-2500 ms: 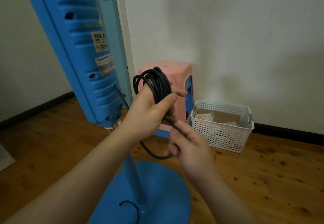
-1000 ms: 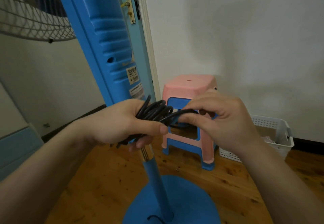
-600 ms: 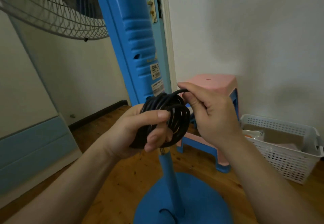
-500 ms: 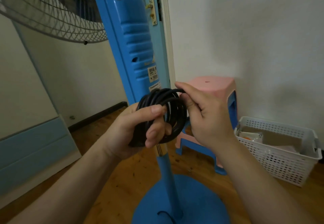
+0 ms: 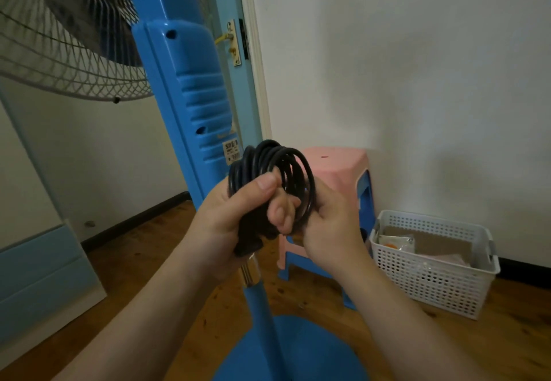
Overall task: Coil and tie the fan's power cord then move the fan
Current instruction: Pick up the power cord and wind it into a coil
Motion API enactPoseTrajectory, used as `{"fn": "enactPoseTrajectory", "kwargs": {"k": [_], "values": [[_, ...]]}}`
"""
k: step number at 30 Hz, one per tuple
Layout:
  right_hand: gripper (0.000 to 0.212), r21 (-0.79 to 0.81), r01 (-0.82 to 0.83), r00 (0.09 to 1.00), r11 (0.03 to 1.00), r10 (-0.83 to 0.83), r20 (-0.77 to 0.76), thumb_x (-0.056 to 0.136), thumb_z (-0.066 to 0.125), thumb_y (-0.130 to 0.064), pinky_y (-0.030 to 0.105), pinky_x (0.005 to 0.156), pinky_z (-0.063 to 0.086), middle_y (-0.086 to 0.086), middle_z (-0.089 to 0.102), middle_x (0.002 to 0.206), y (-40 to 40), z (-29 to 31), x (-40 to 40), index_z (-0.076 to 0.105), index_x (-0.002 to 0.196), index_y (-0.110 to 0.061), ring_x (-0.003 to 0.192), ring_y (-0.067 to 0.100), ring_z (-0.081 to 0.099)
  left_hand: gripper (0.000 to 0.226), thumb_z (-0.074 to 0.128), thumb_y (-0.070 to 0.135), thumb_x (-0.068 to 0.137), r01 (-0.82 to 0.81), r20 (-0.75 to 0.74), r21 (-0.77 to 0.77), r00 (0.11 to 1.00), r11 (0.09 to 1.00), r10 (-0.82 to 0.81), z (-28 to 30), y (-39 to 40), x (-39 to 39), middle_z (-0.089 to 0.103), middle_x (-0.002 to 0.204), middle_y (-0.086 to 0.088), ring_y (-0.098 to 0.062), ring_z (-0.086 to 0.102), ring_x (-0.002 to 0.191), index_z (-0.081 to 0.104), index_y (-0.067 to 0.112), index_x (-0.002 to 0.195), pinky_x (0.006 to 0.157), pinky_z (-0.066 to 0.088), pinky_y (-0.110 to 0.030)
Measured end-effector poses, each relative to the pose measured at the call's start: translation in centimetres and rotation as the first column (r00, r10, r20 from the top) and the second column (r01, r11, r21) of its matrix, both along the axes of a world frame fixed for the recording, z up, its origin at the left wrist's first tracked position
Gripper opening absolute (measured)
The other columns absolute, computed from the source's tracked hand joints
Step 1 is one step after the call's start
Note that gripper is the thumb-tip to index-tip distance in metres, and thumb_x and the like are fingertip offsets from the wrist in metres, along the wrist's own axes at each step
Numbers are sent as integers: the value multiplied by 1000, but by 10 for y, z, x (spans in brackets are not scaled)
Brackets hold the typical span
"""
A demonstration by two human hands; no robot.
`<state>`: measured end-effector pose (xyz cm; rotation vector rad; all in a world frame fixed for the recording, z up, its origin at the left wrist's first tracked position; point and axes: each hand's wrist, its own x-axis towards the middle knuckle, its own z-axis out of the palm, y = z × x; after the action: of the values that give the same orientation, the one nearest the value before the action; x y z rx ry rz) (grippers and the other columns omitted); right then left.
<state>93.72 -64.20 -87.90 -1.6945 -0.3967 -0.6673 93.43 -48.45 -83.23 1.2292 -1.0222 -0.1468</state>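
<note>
A blue pedestal fan stands in front of me, its wire guard at the upper left and its round base on the floor below. The black power cord is wound into a coil of several loops. My left hand grips the coil, thumb across the top and fingers curled through the loops. My right hand holds the coil's right side from behind, fingers curled on the outer loop. The cord's end is hidden in my hands.
A pink and blue plastic stool stands against the white wall behind the coil. A white perforated basket with packets sits on the wooden floor at the right. A light blue door is behind the fan, and a pale blue cabinet is at the left.
My right hand has slid from the top of the coil down to its lower right side. The coil stays in my left hand. My view has tilted up a little.
</note>
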Motion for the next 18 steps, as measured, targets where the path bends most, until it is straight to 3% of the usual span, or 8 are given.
{"fn": "enactPoseTrajectory", "kwargs": {"k": [3, 7, 10, 14, 16, 18], "values": [[35, -74, -4, 997, 997, -2, -72, 102, 52, -6, 39, 83, 60, -8, 74, 98, 0, 8, -4, 67, 122, -31, 94, 9, 69, 24, 53, 30, 103, -131, 106, 62, 987, 989, 124, 7, 0, -2, 68, 75, 5, -13, 67, 77, 67, 17, 87, 92, 54, -32], [43, -101, -4, 994, 995, -7, -109, 102, 47, -6, 18, 76, 55, -21, 72, 100, -2, 13, -12, 67, 124, -37, 92, -4, 66, 28, 54, 29, 103, -266, 231, 23, 939, 964, 254, 8, 2, -4, 68, 76, 2, -17, 67, 77, 68, 17, 83, 84, 54, -29], [38, -68, 42, 996, 997, -47, -81, 106, 43, -9, 22, 80, 60, -8, 72, 111, 3, 15, -14, 69, 118, -33, 100, 7, 70, 28, 53, 24, 103, -336, 274, -36, 902, 941, 333, 3, 3, -6, 64, 69, 2, -15, 64, 70, 65, 18, 79, 75, 53, -23], [40, 135, 21, 996, 991, -8, -94, 109, 37, -18, 33, 78, 64, -7, 78, 96, 13, 22, -15, 69, 110, -43, 89, 11, 75, 26, 53, 22, 102, -395, 296, -46, 872, 918, 390, 1, 11, -4, 63, 67, 0, -18, 65, 68, 63, 21, 78, 74, 52, -25], [49, 131, -25, 998, 991, 32, -50, 108, 34, -23, 31, 79, 64, -9, 78, 95, 10, 28, -18, 75, 96, -48, 92, 9, 74, 25, 53, 20, 102, -419, 352, -31, 845, 908, 402, 1, 12, -4, 63, 67, -1, -18, 66, 70, 63, 20, 79, 79, 51, -26], [53, 118, -69, 996, 991, 76, -53, 109, 28, -40, 25, 82, 61, -8, 78, 96, 8, 33, -20, 79, 96, -45, 95, 7, 72, 24, 55, 18, 102, -426, 427, -24, 814, 905, 394, 0, 12, -6, 64, 68, -3, -17, 67, 71, 64, 17, 80, 78, 51, -25]]}}
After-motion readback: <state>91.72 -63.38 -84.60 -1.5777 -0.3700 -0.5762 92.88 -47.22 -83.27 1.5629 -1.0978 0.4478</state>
